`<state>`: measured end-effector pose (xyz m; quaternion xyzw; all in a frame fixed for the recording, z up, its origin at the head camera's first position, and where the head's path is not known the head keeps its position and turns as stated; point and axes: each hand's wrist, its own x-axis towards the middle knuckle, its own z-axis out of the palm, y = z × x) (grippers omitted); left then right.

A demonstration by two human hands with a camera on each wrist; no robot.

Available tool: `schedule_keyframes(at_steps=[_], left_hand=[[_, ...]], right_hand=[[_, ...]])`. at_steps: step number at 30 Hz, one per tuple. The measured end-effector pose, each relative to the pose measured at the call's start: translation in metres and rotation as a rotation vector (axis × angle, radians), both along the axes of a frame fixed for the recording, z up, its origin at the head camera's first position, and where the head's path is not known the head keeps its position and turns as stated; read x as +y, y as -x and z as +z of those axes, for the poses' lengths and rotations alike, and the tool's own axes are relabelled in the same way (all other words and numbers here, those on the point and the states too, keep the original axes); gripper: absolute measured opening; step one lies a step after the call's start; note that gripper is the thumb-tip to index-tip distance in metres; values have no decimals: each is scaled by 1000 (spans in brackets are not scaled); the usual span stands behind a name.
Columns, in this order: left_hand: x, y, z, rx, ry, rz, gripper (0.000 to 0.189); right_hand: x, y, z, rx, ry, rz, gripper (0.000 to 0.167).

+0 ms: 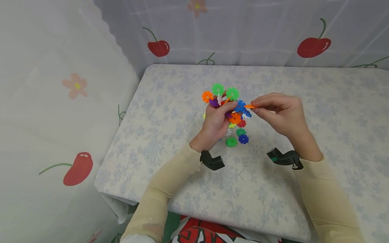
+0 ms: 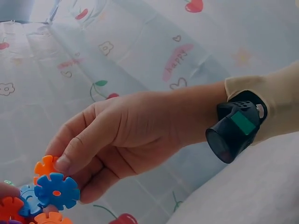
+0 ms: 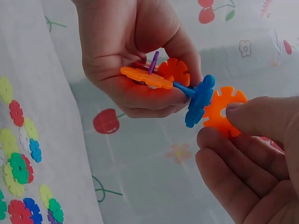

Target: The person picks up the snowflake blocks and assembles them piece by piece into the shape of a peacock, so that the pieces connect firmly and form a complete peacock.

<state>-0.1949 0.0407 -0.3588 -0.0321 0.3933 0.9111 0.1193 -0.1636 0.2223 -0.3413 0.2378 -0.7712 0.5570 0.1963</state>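
The left hand (image 1: 217,119) holds a cluster of joined toy discs (image 3: 148,78), its fingers curled round them and its thumb pressing on top. The cluster is above the surface (image 1: 258,189), and orange, purple and blue pieces show in it. On the side of the cluster towards the right hand (image 1: 281,113), a blue disc (image 3: 200,101) sticks out past the left hand's fingertips.

The right hand pinches a single orange disc (image 3: 216,105) between thumb and fingers, right beside the cluster. Its edge meets the blue disc; whether the notches are fitted together, I cannot tell. At the far side of the cluster two green discs (image 1: 217,89) show; whether they are joined to it or lie lower down is unclear.

Loose discs (image 1: 231,141) in green, dark blue, red, white and yellow lie on the surface below the cluster and on the person's side of it. Some are partly hidden by the left hand.

A pale flowered cloth (image 1: 127,168) covers the surface. Beyond the cluster hangs a curtain (image 1: 237,33) printed with cherries. Nearer the person than the cluster, a black camera sits on each wrist, next to beige sleeves (image 1: 165,182).
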Motion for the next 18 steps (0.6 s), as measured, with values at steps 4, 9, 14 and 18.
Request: schedule_keyframes(at_steps=[4,9,14,18], left_hand=[[-1,-1,0,31,19,-10,24],[-4,-1,-2,83,44,22,27],[-4,-1,-2,81,46,24,27],[-2,-1,-3,106,38,30,27]], right_hand=[[-3,0,-1,36,-22,11,23],[-5,3,-4,102,-65,23,26],[-7,3,-6,139,-96,-3,27],[-9,3,-6,169,-143,-38,25]])
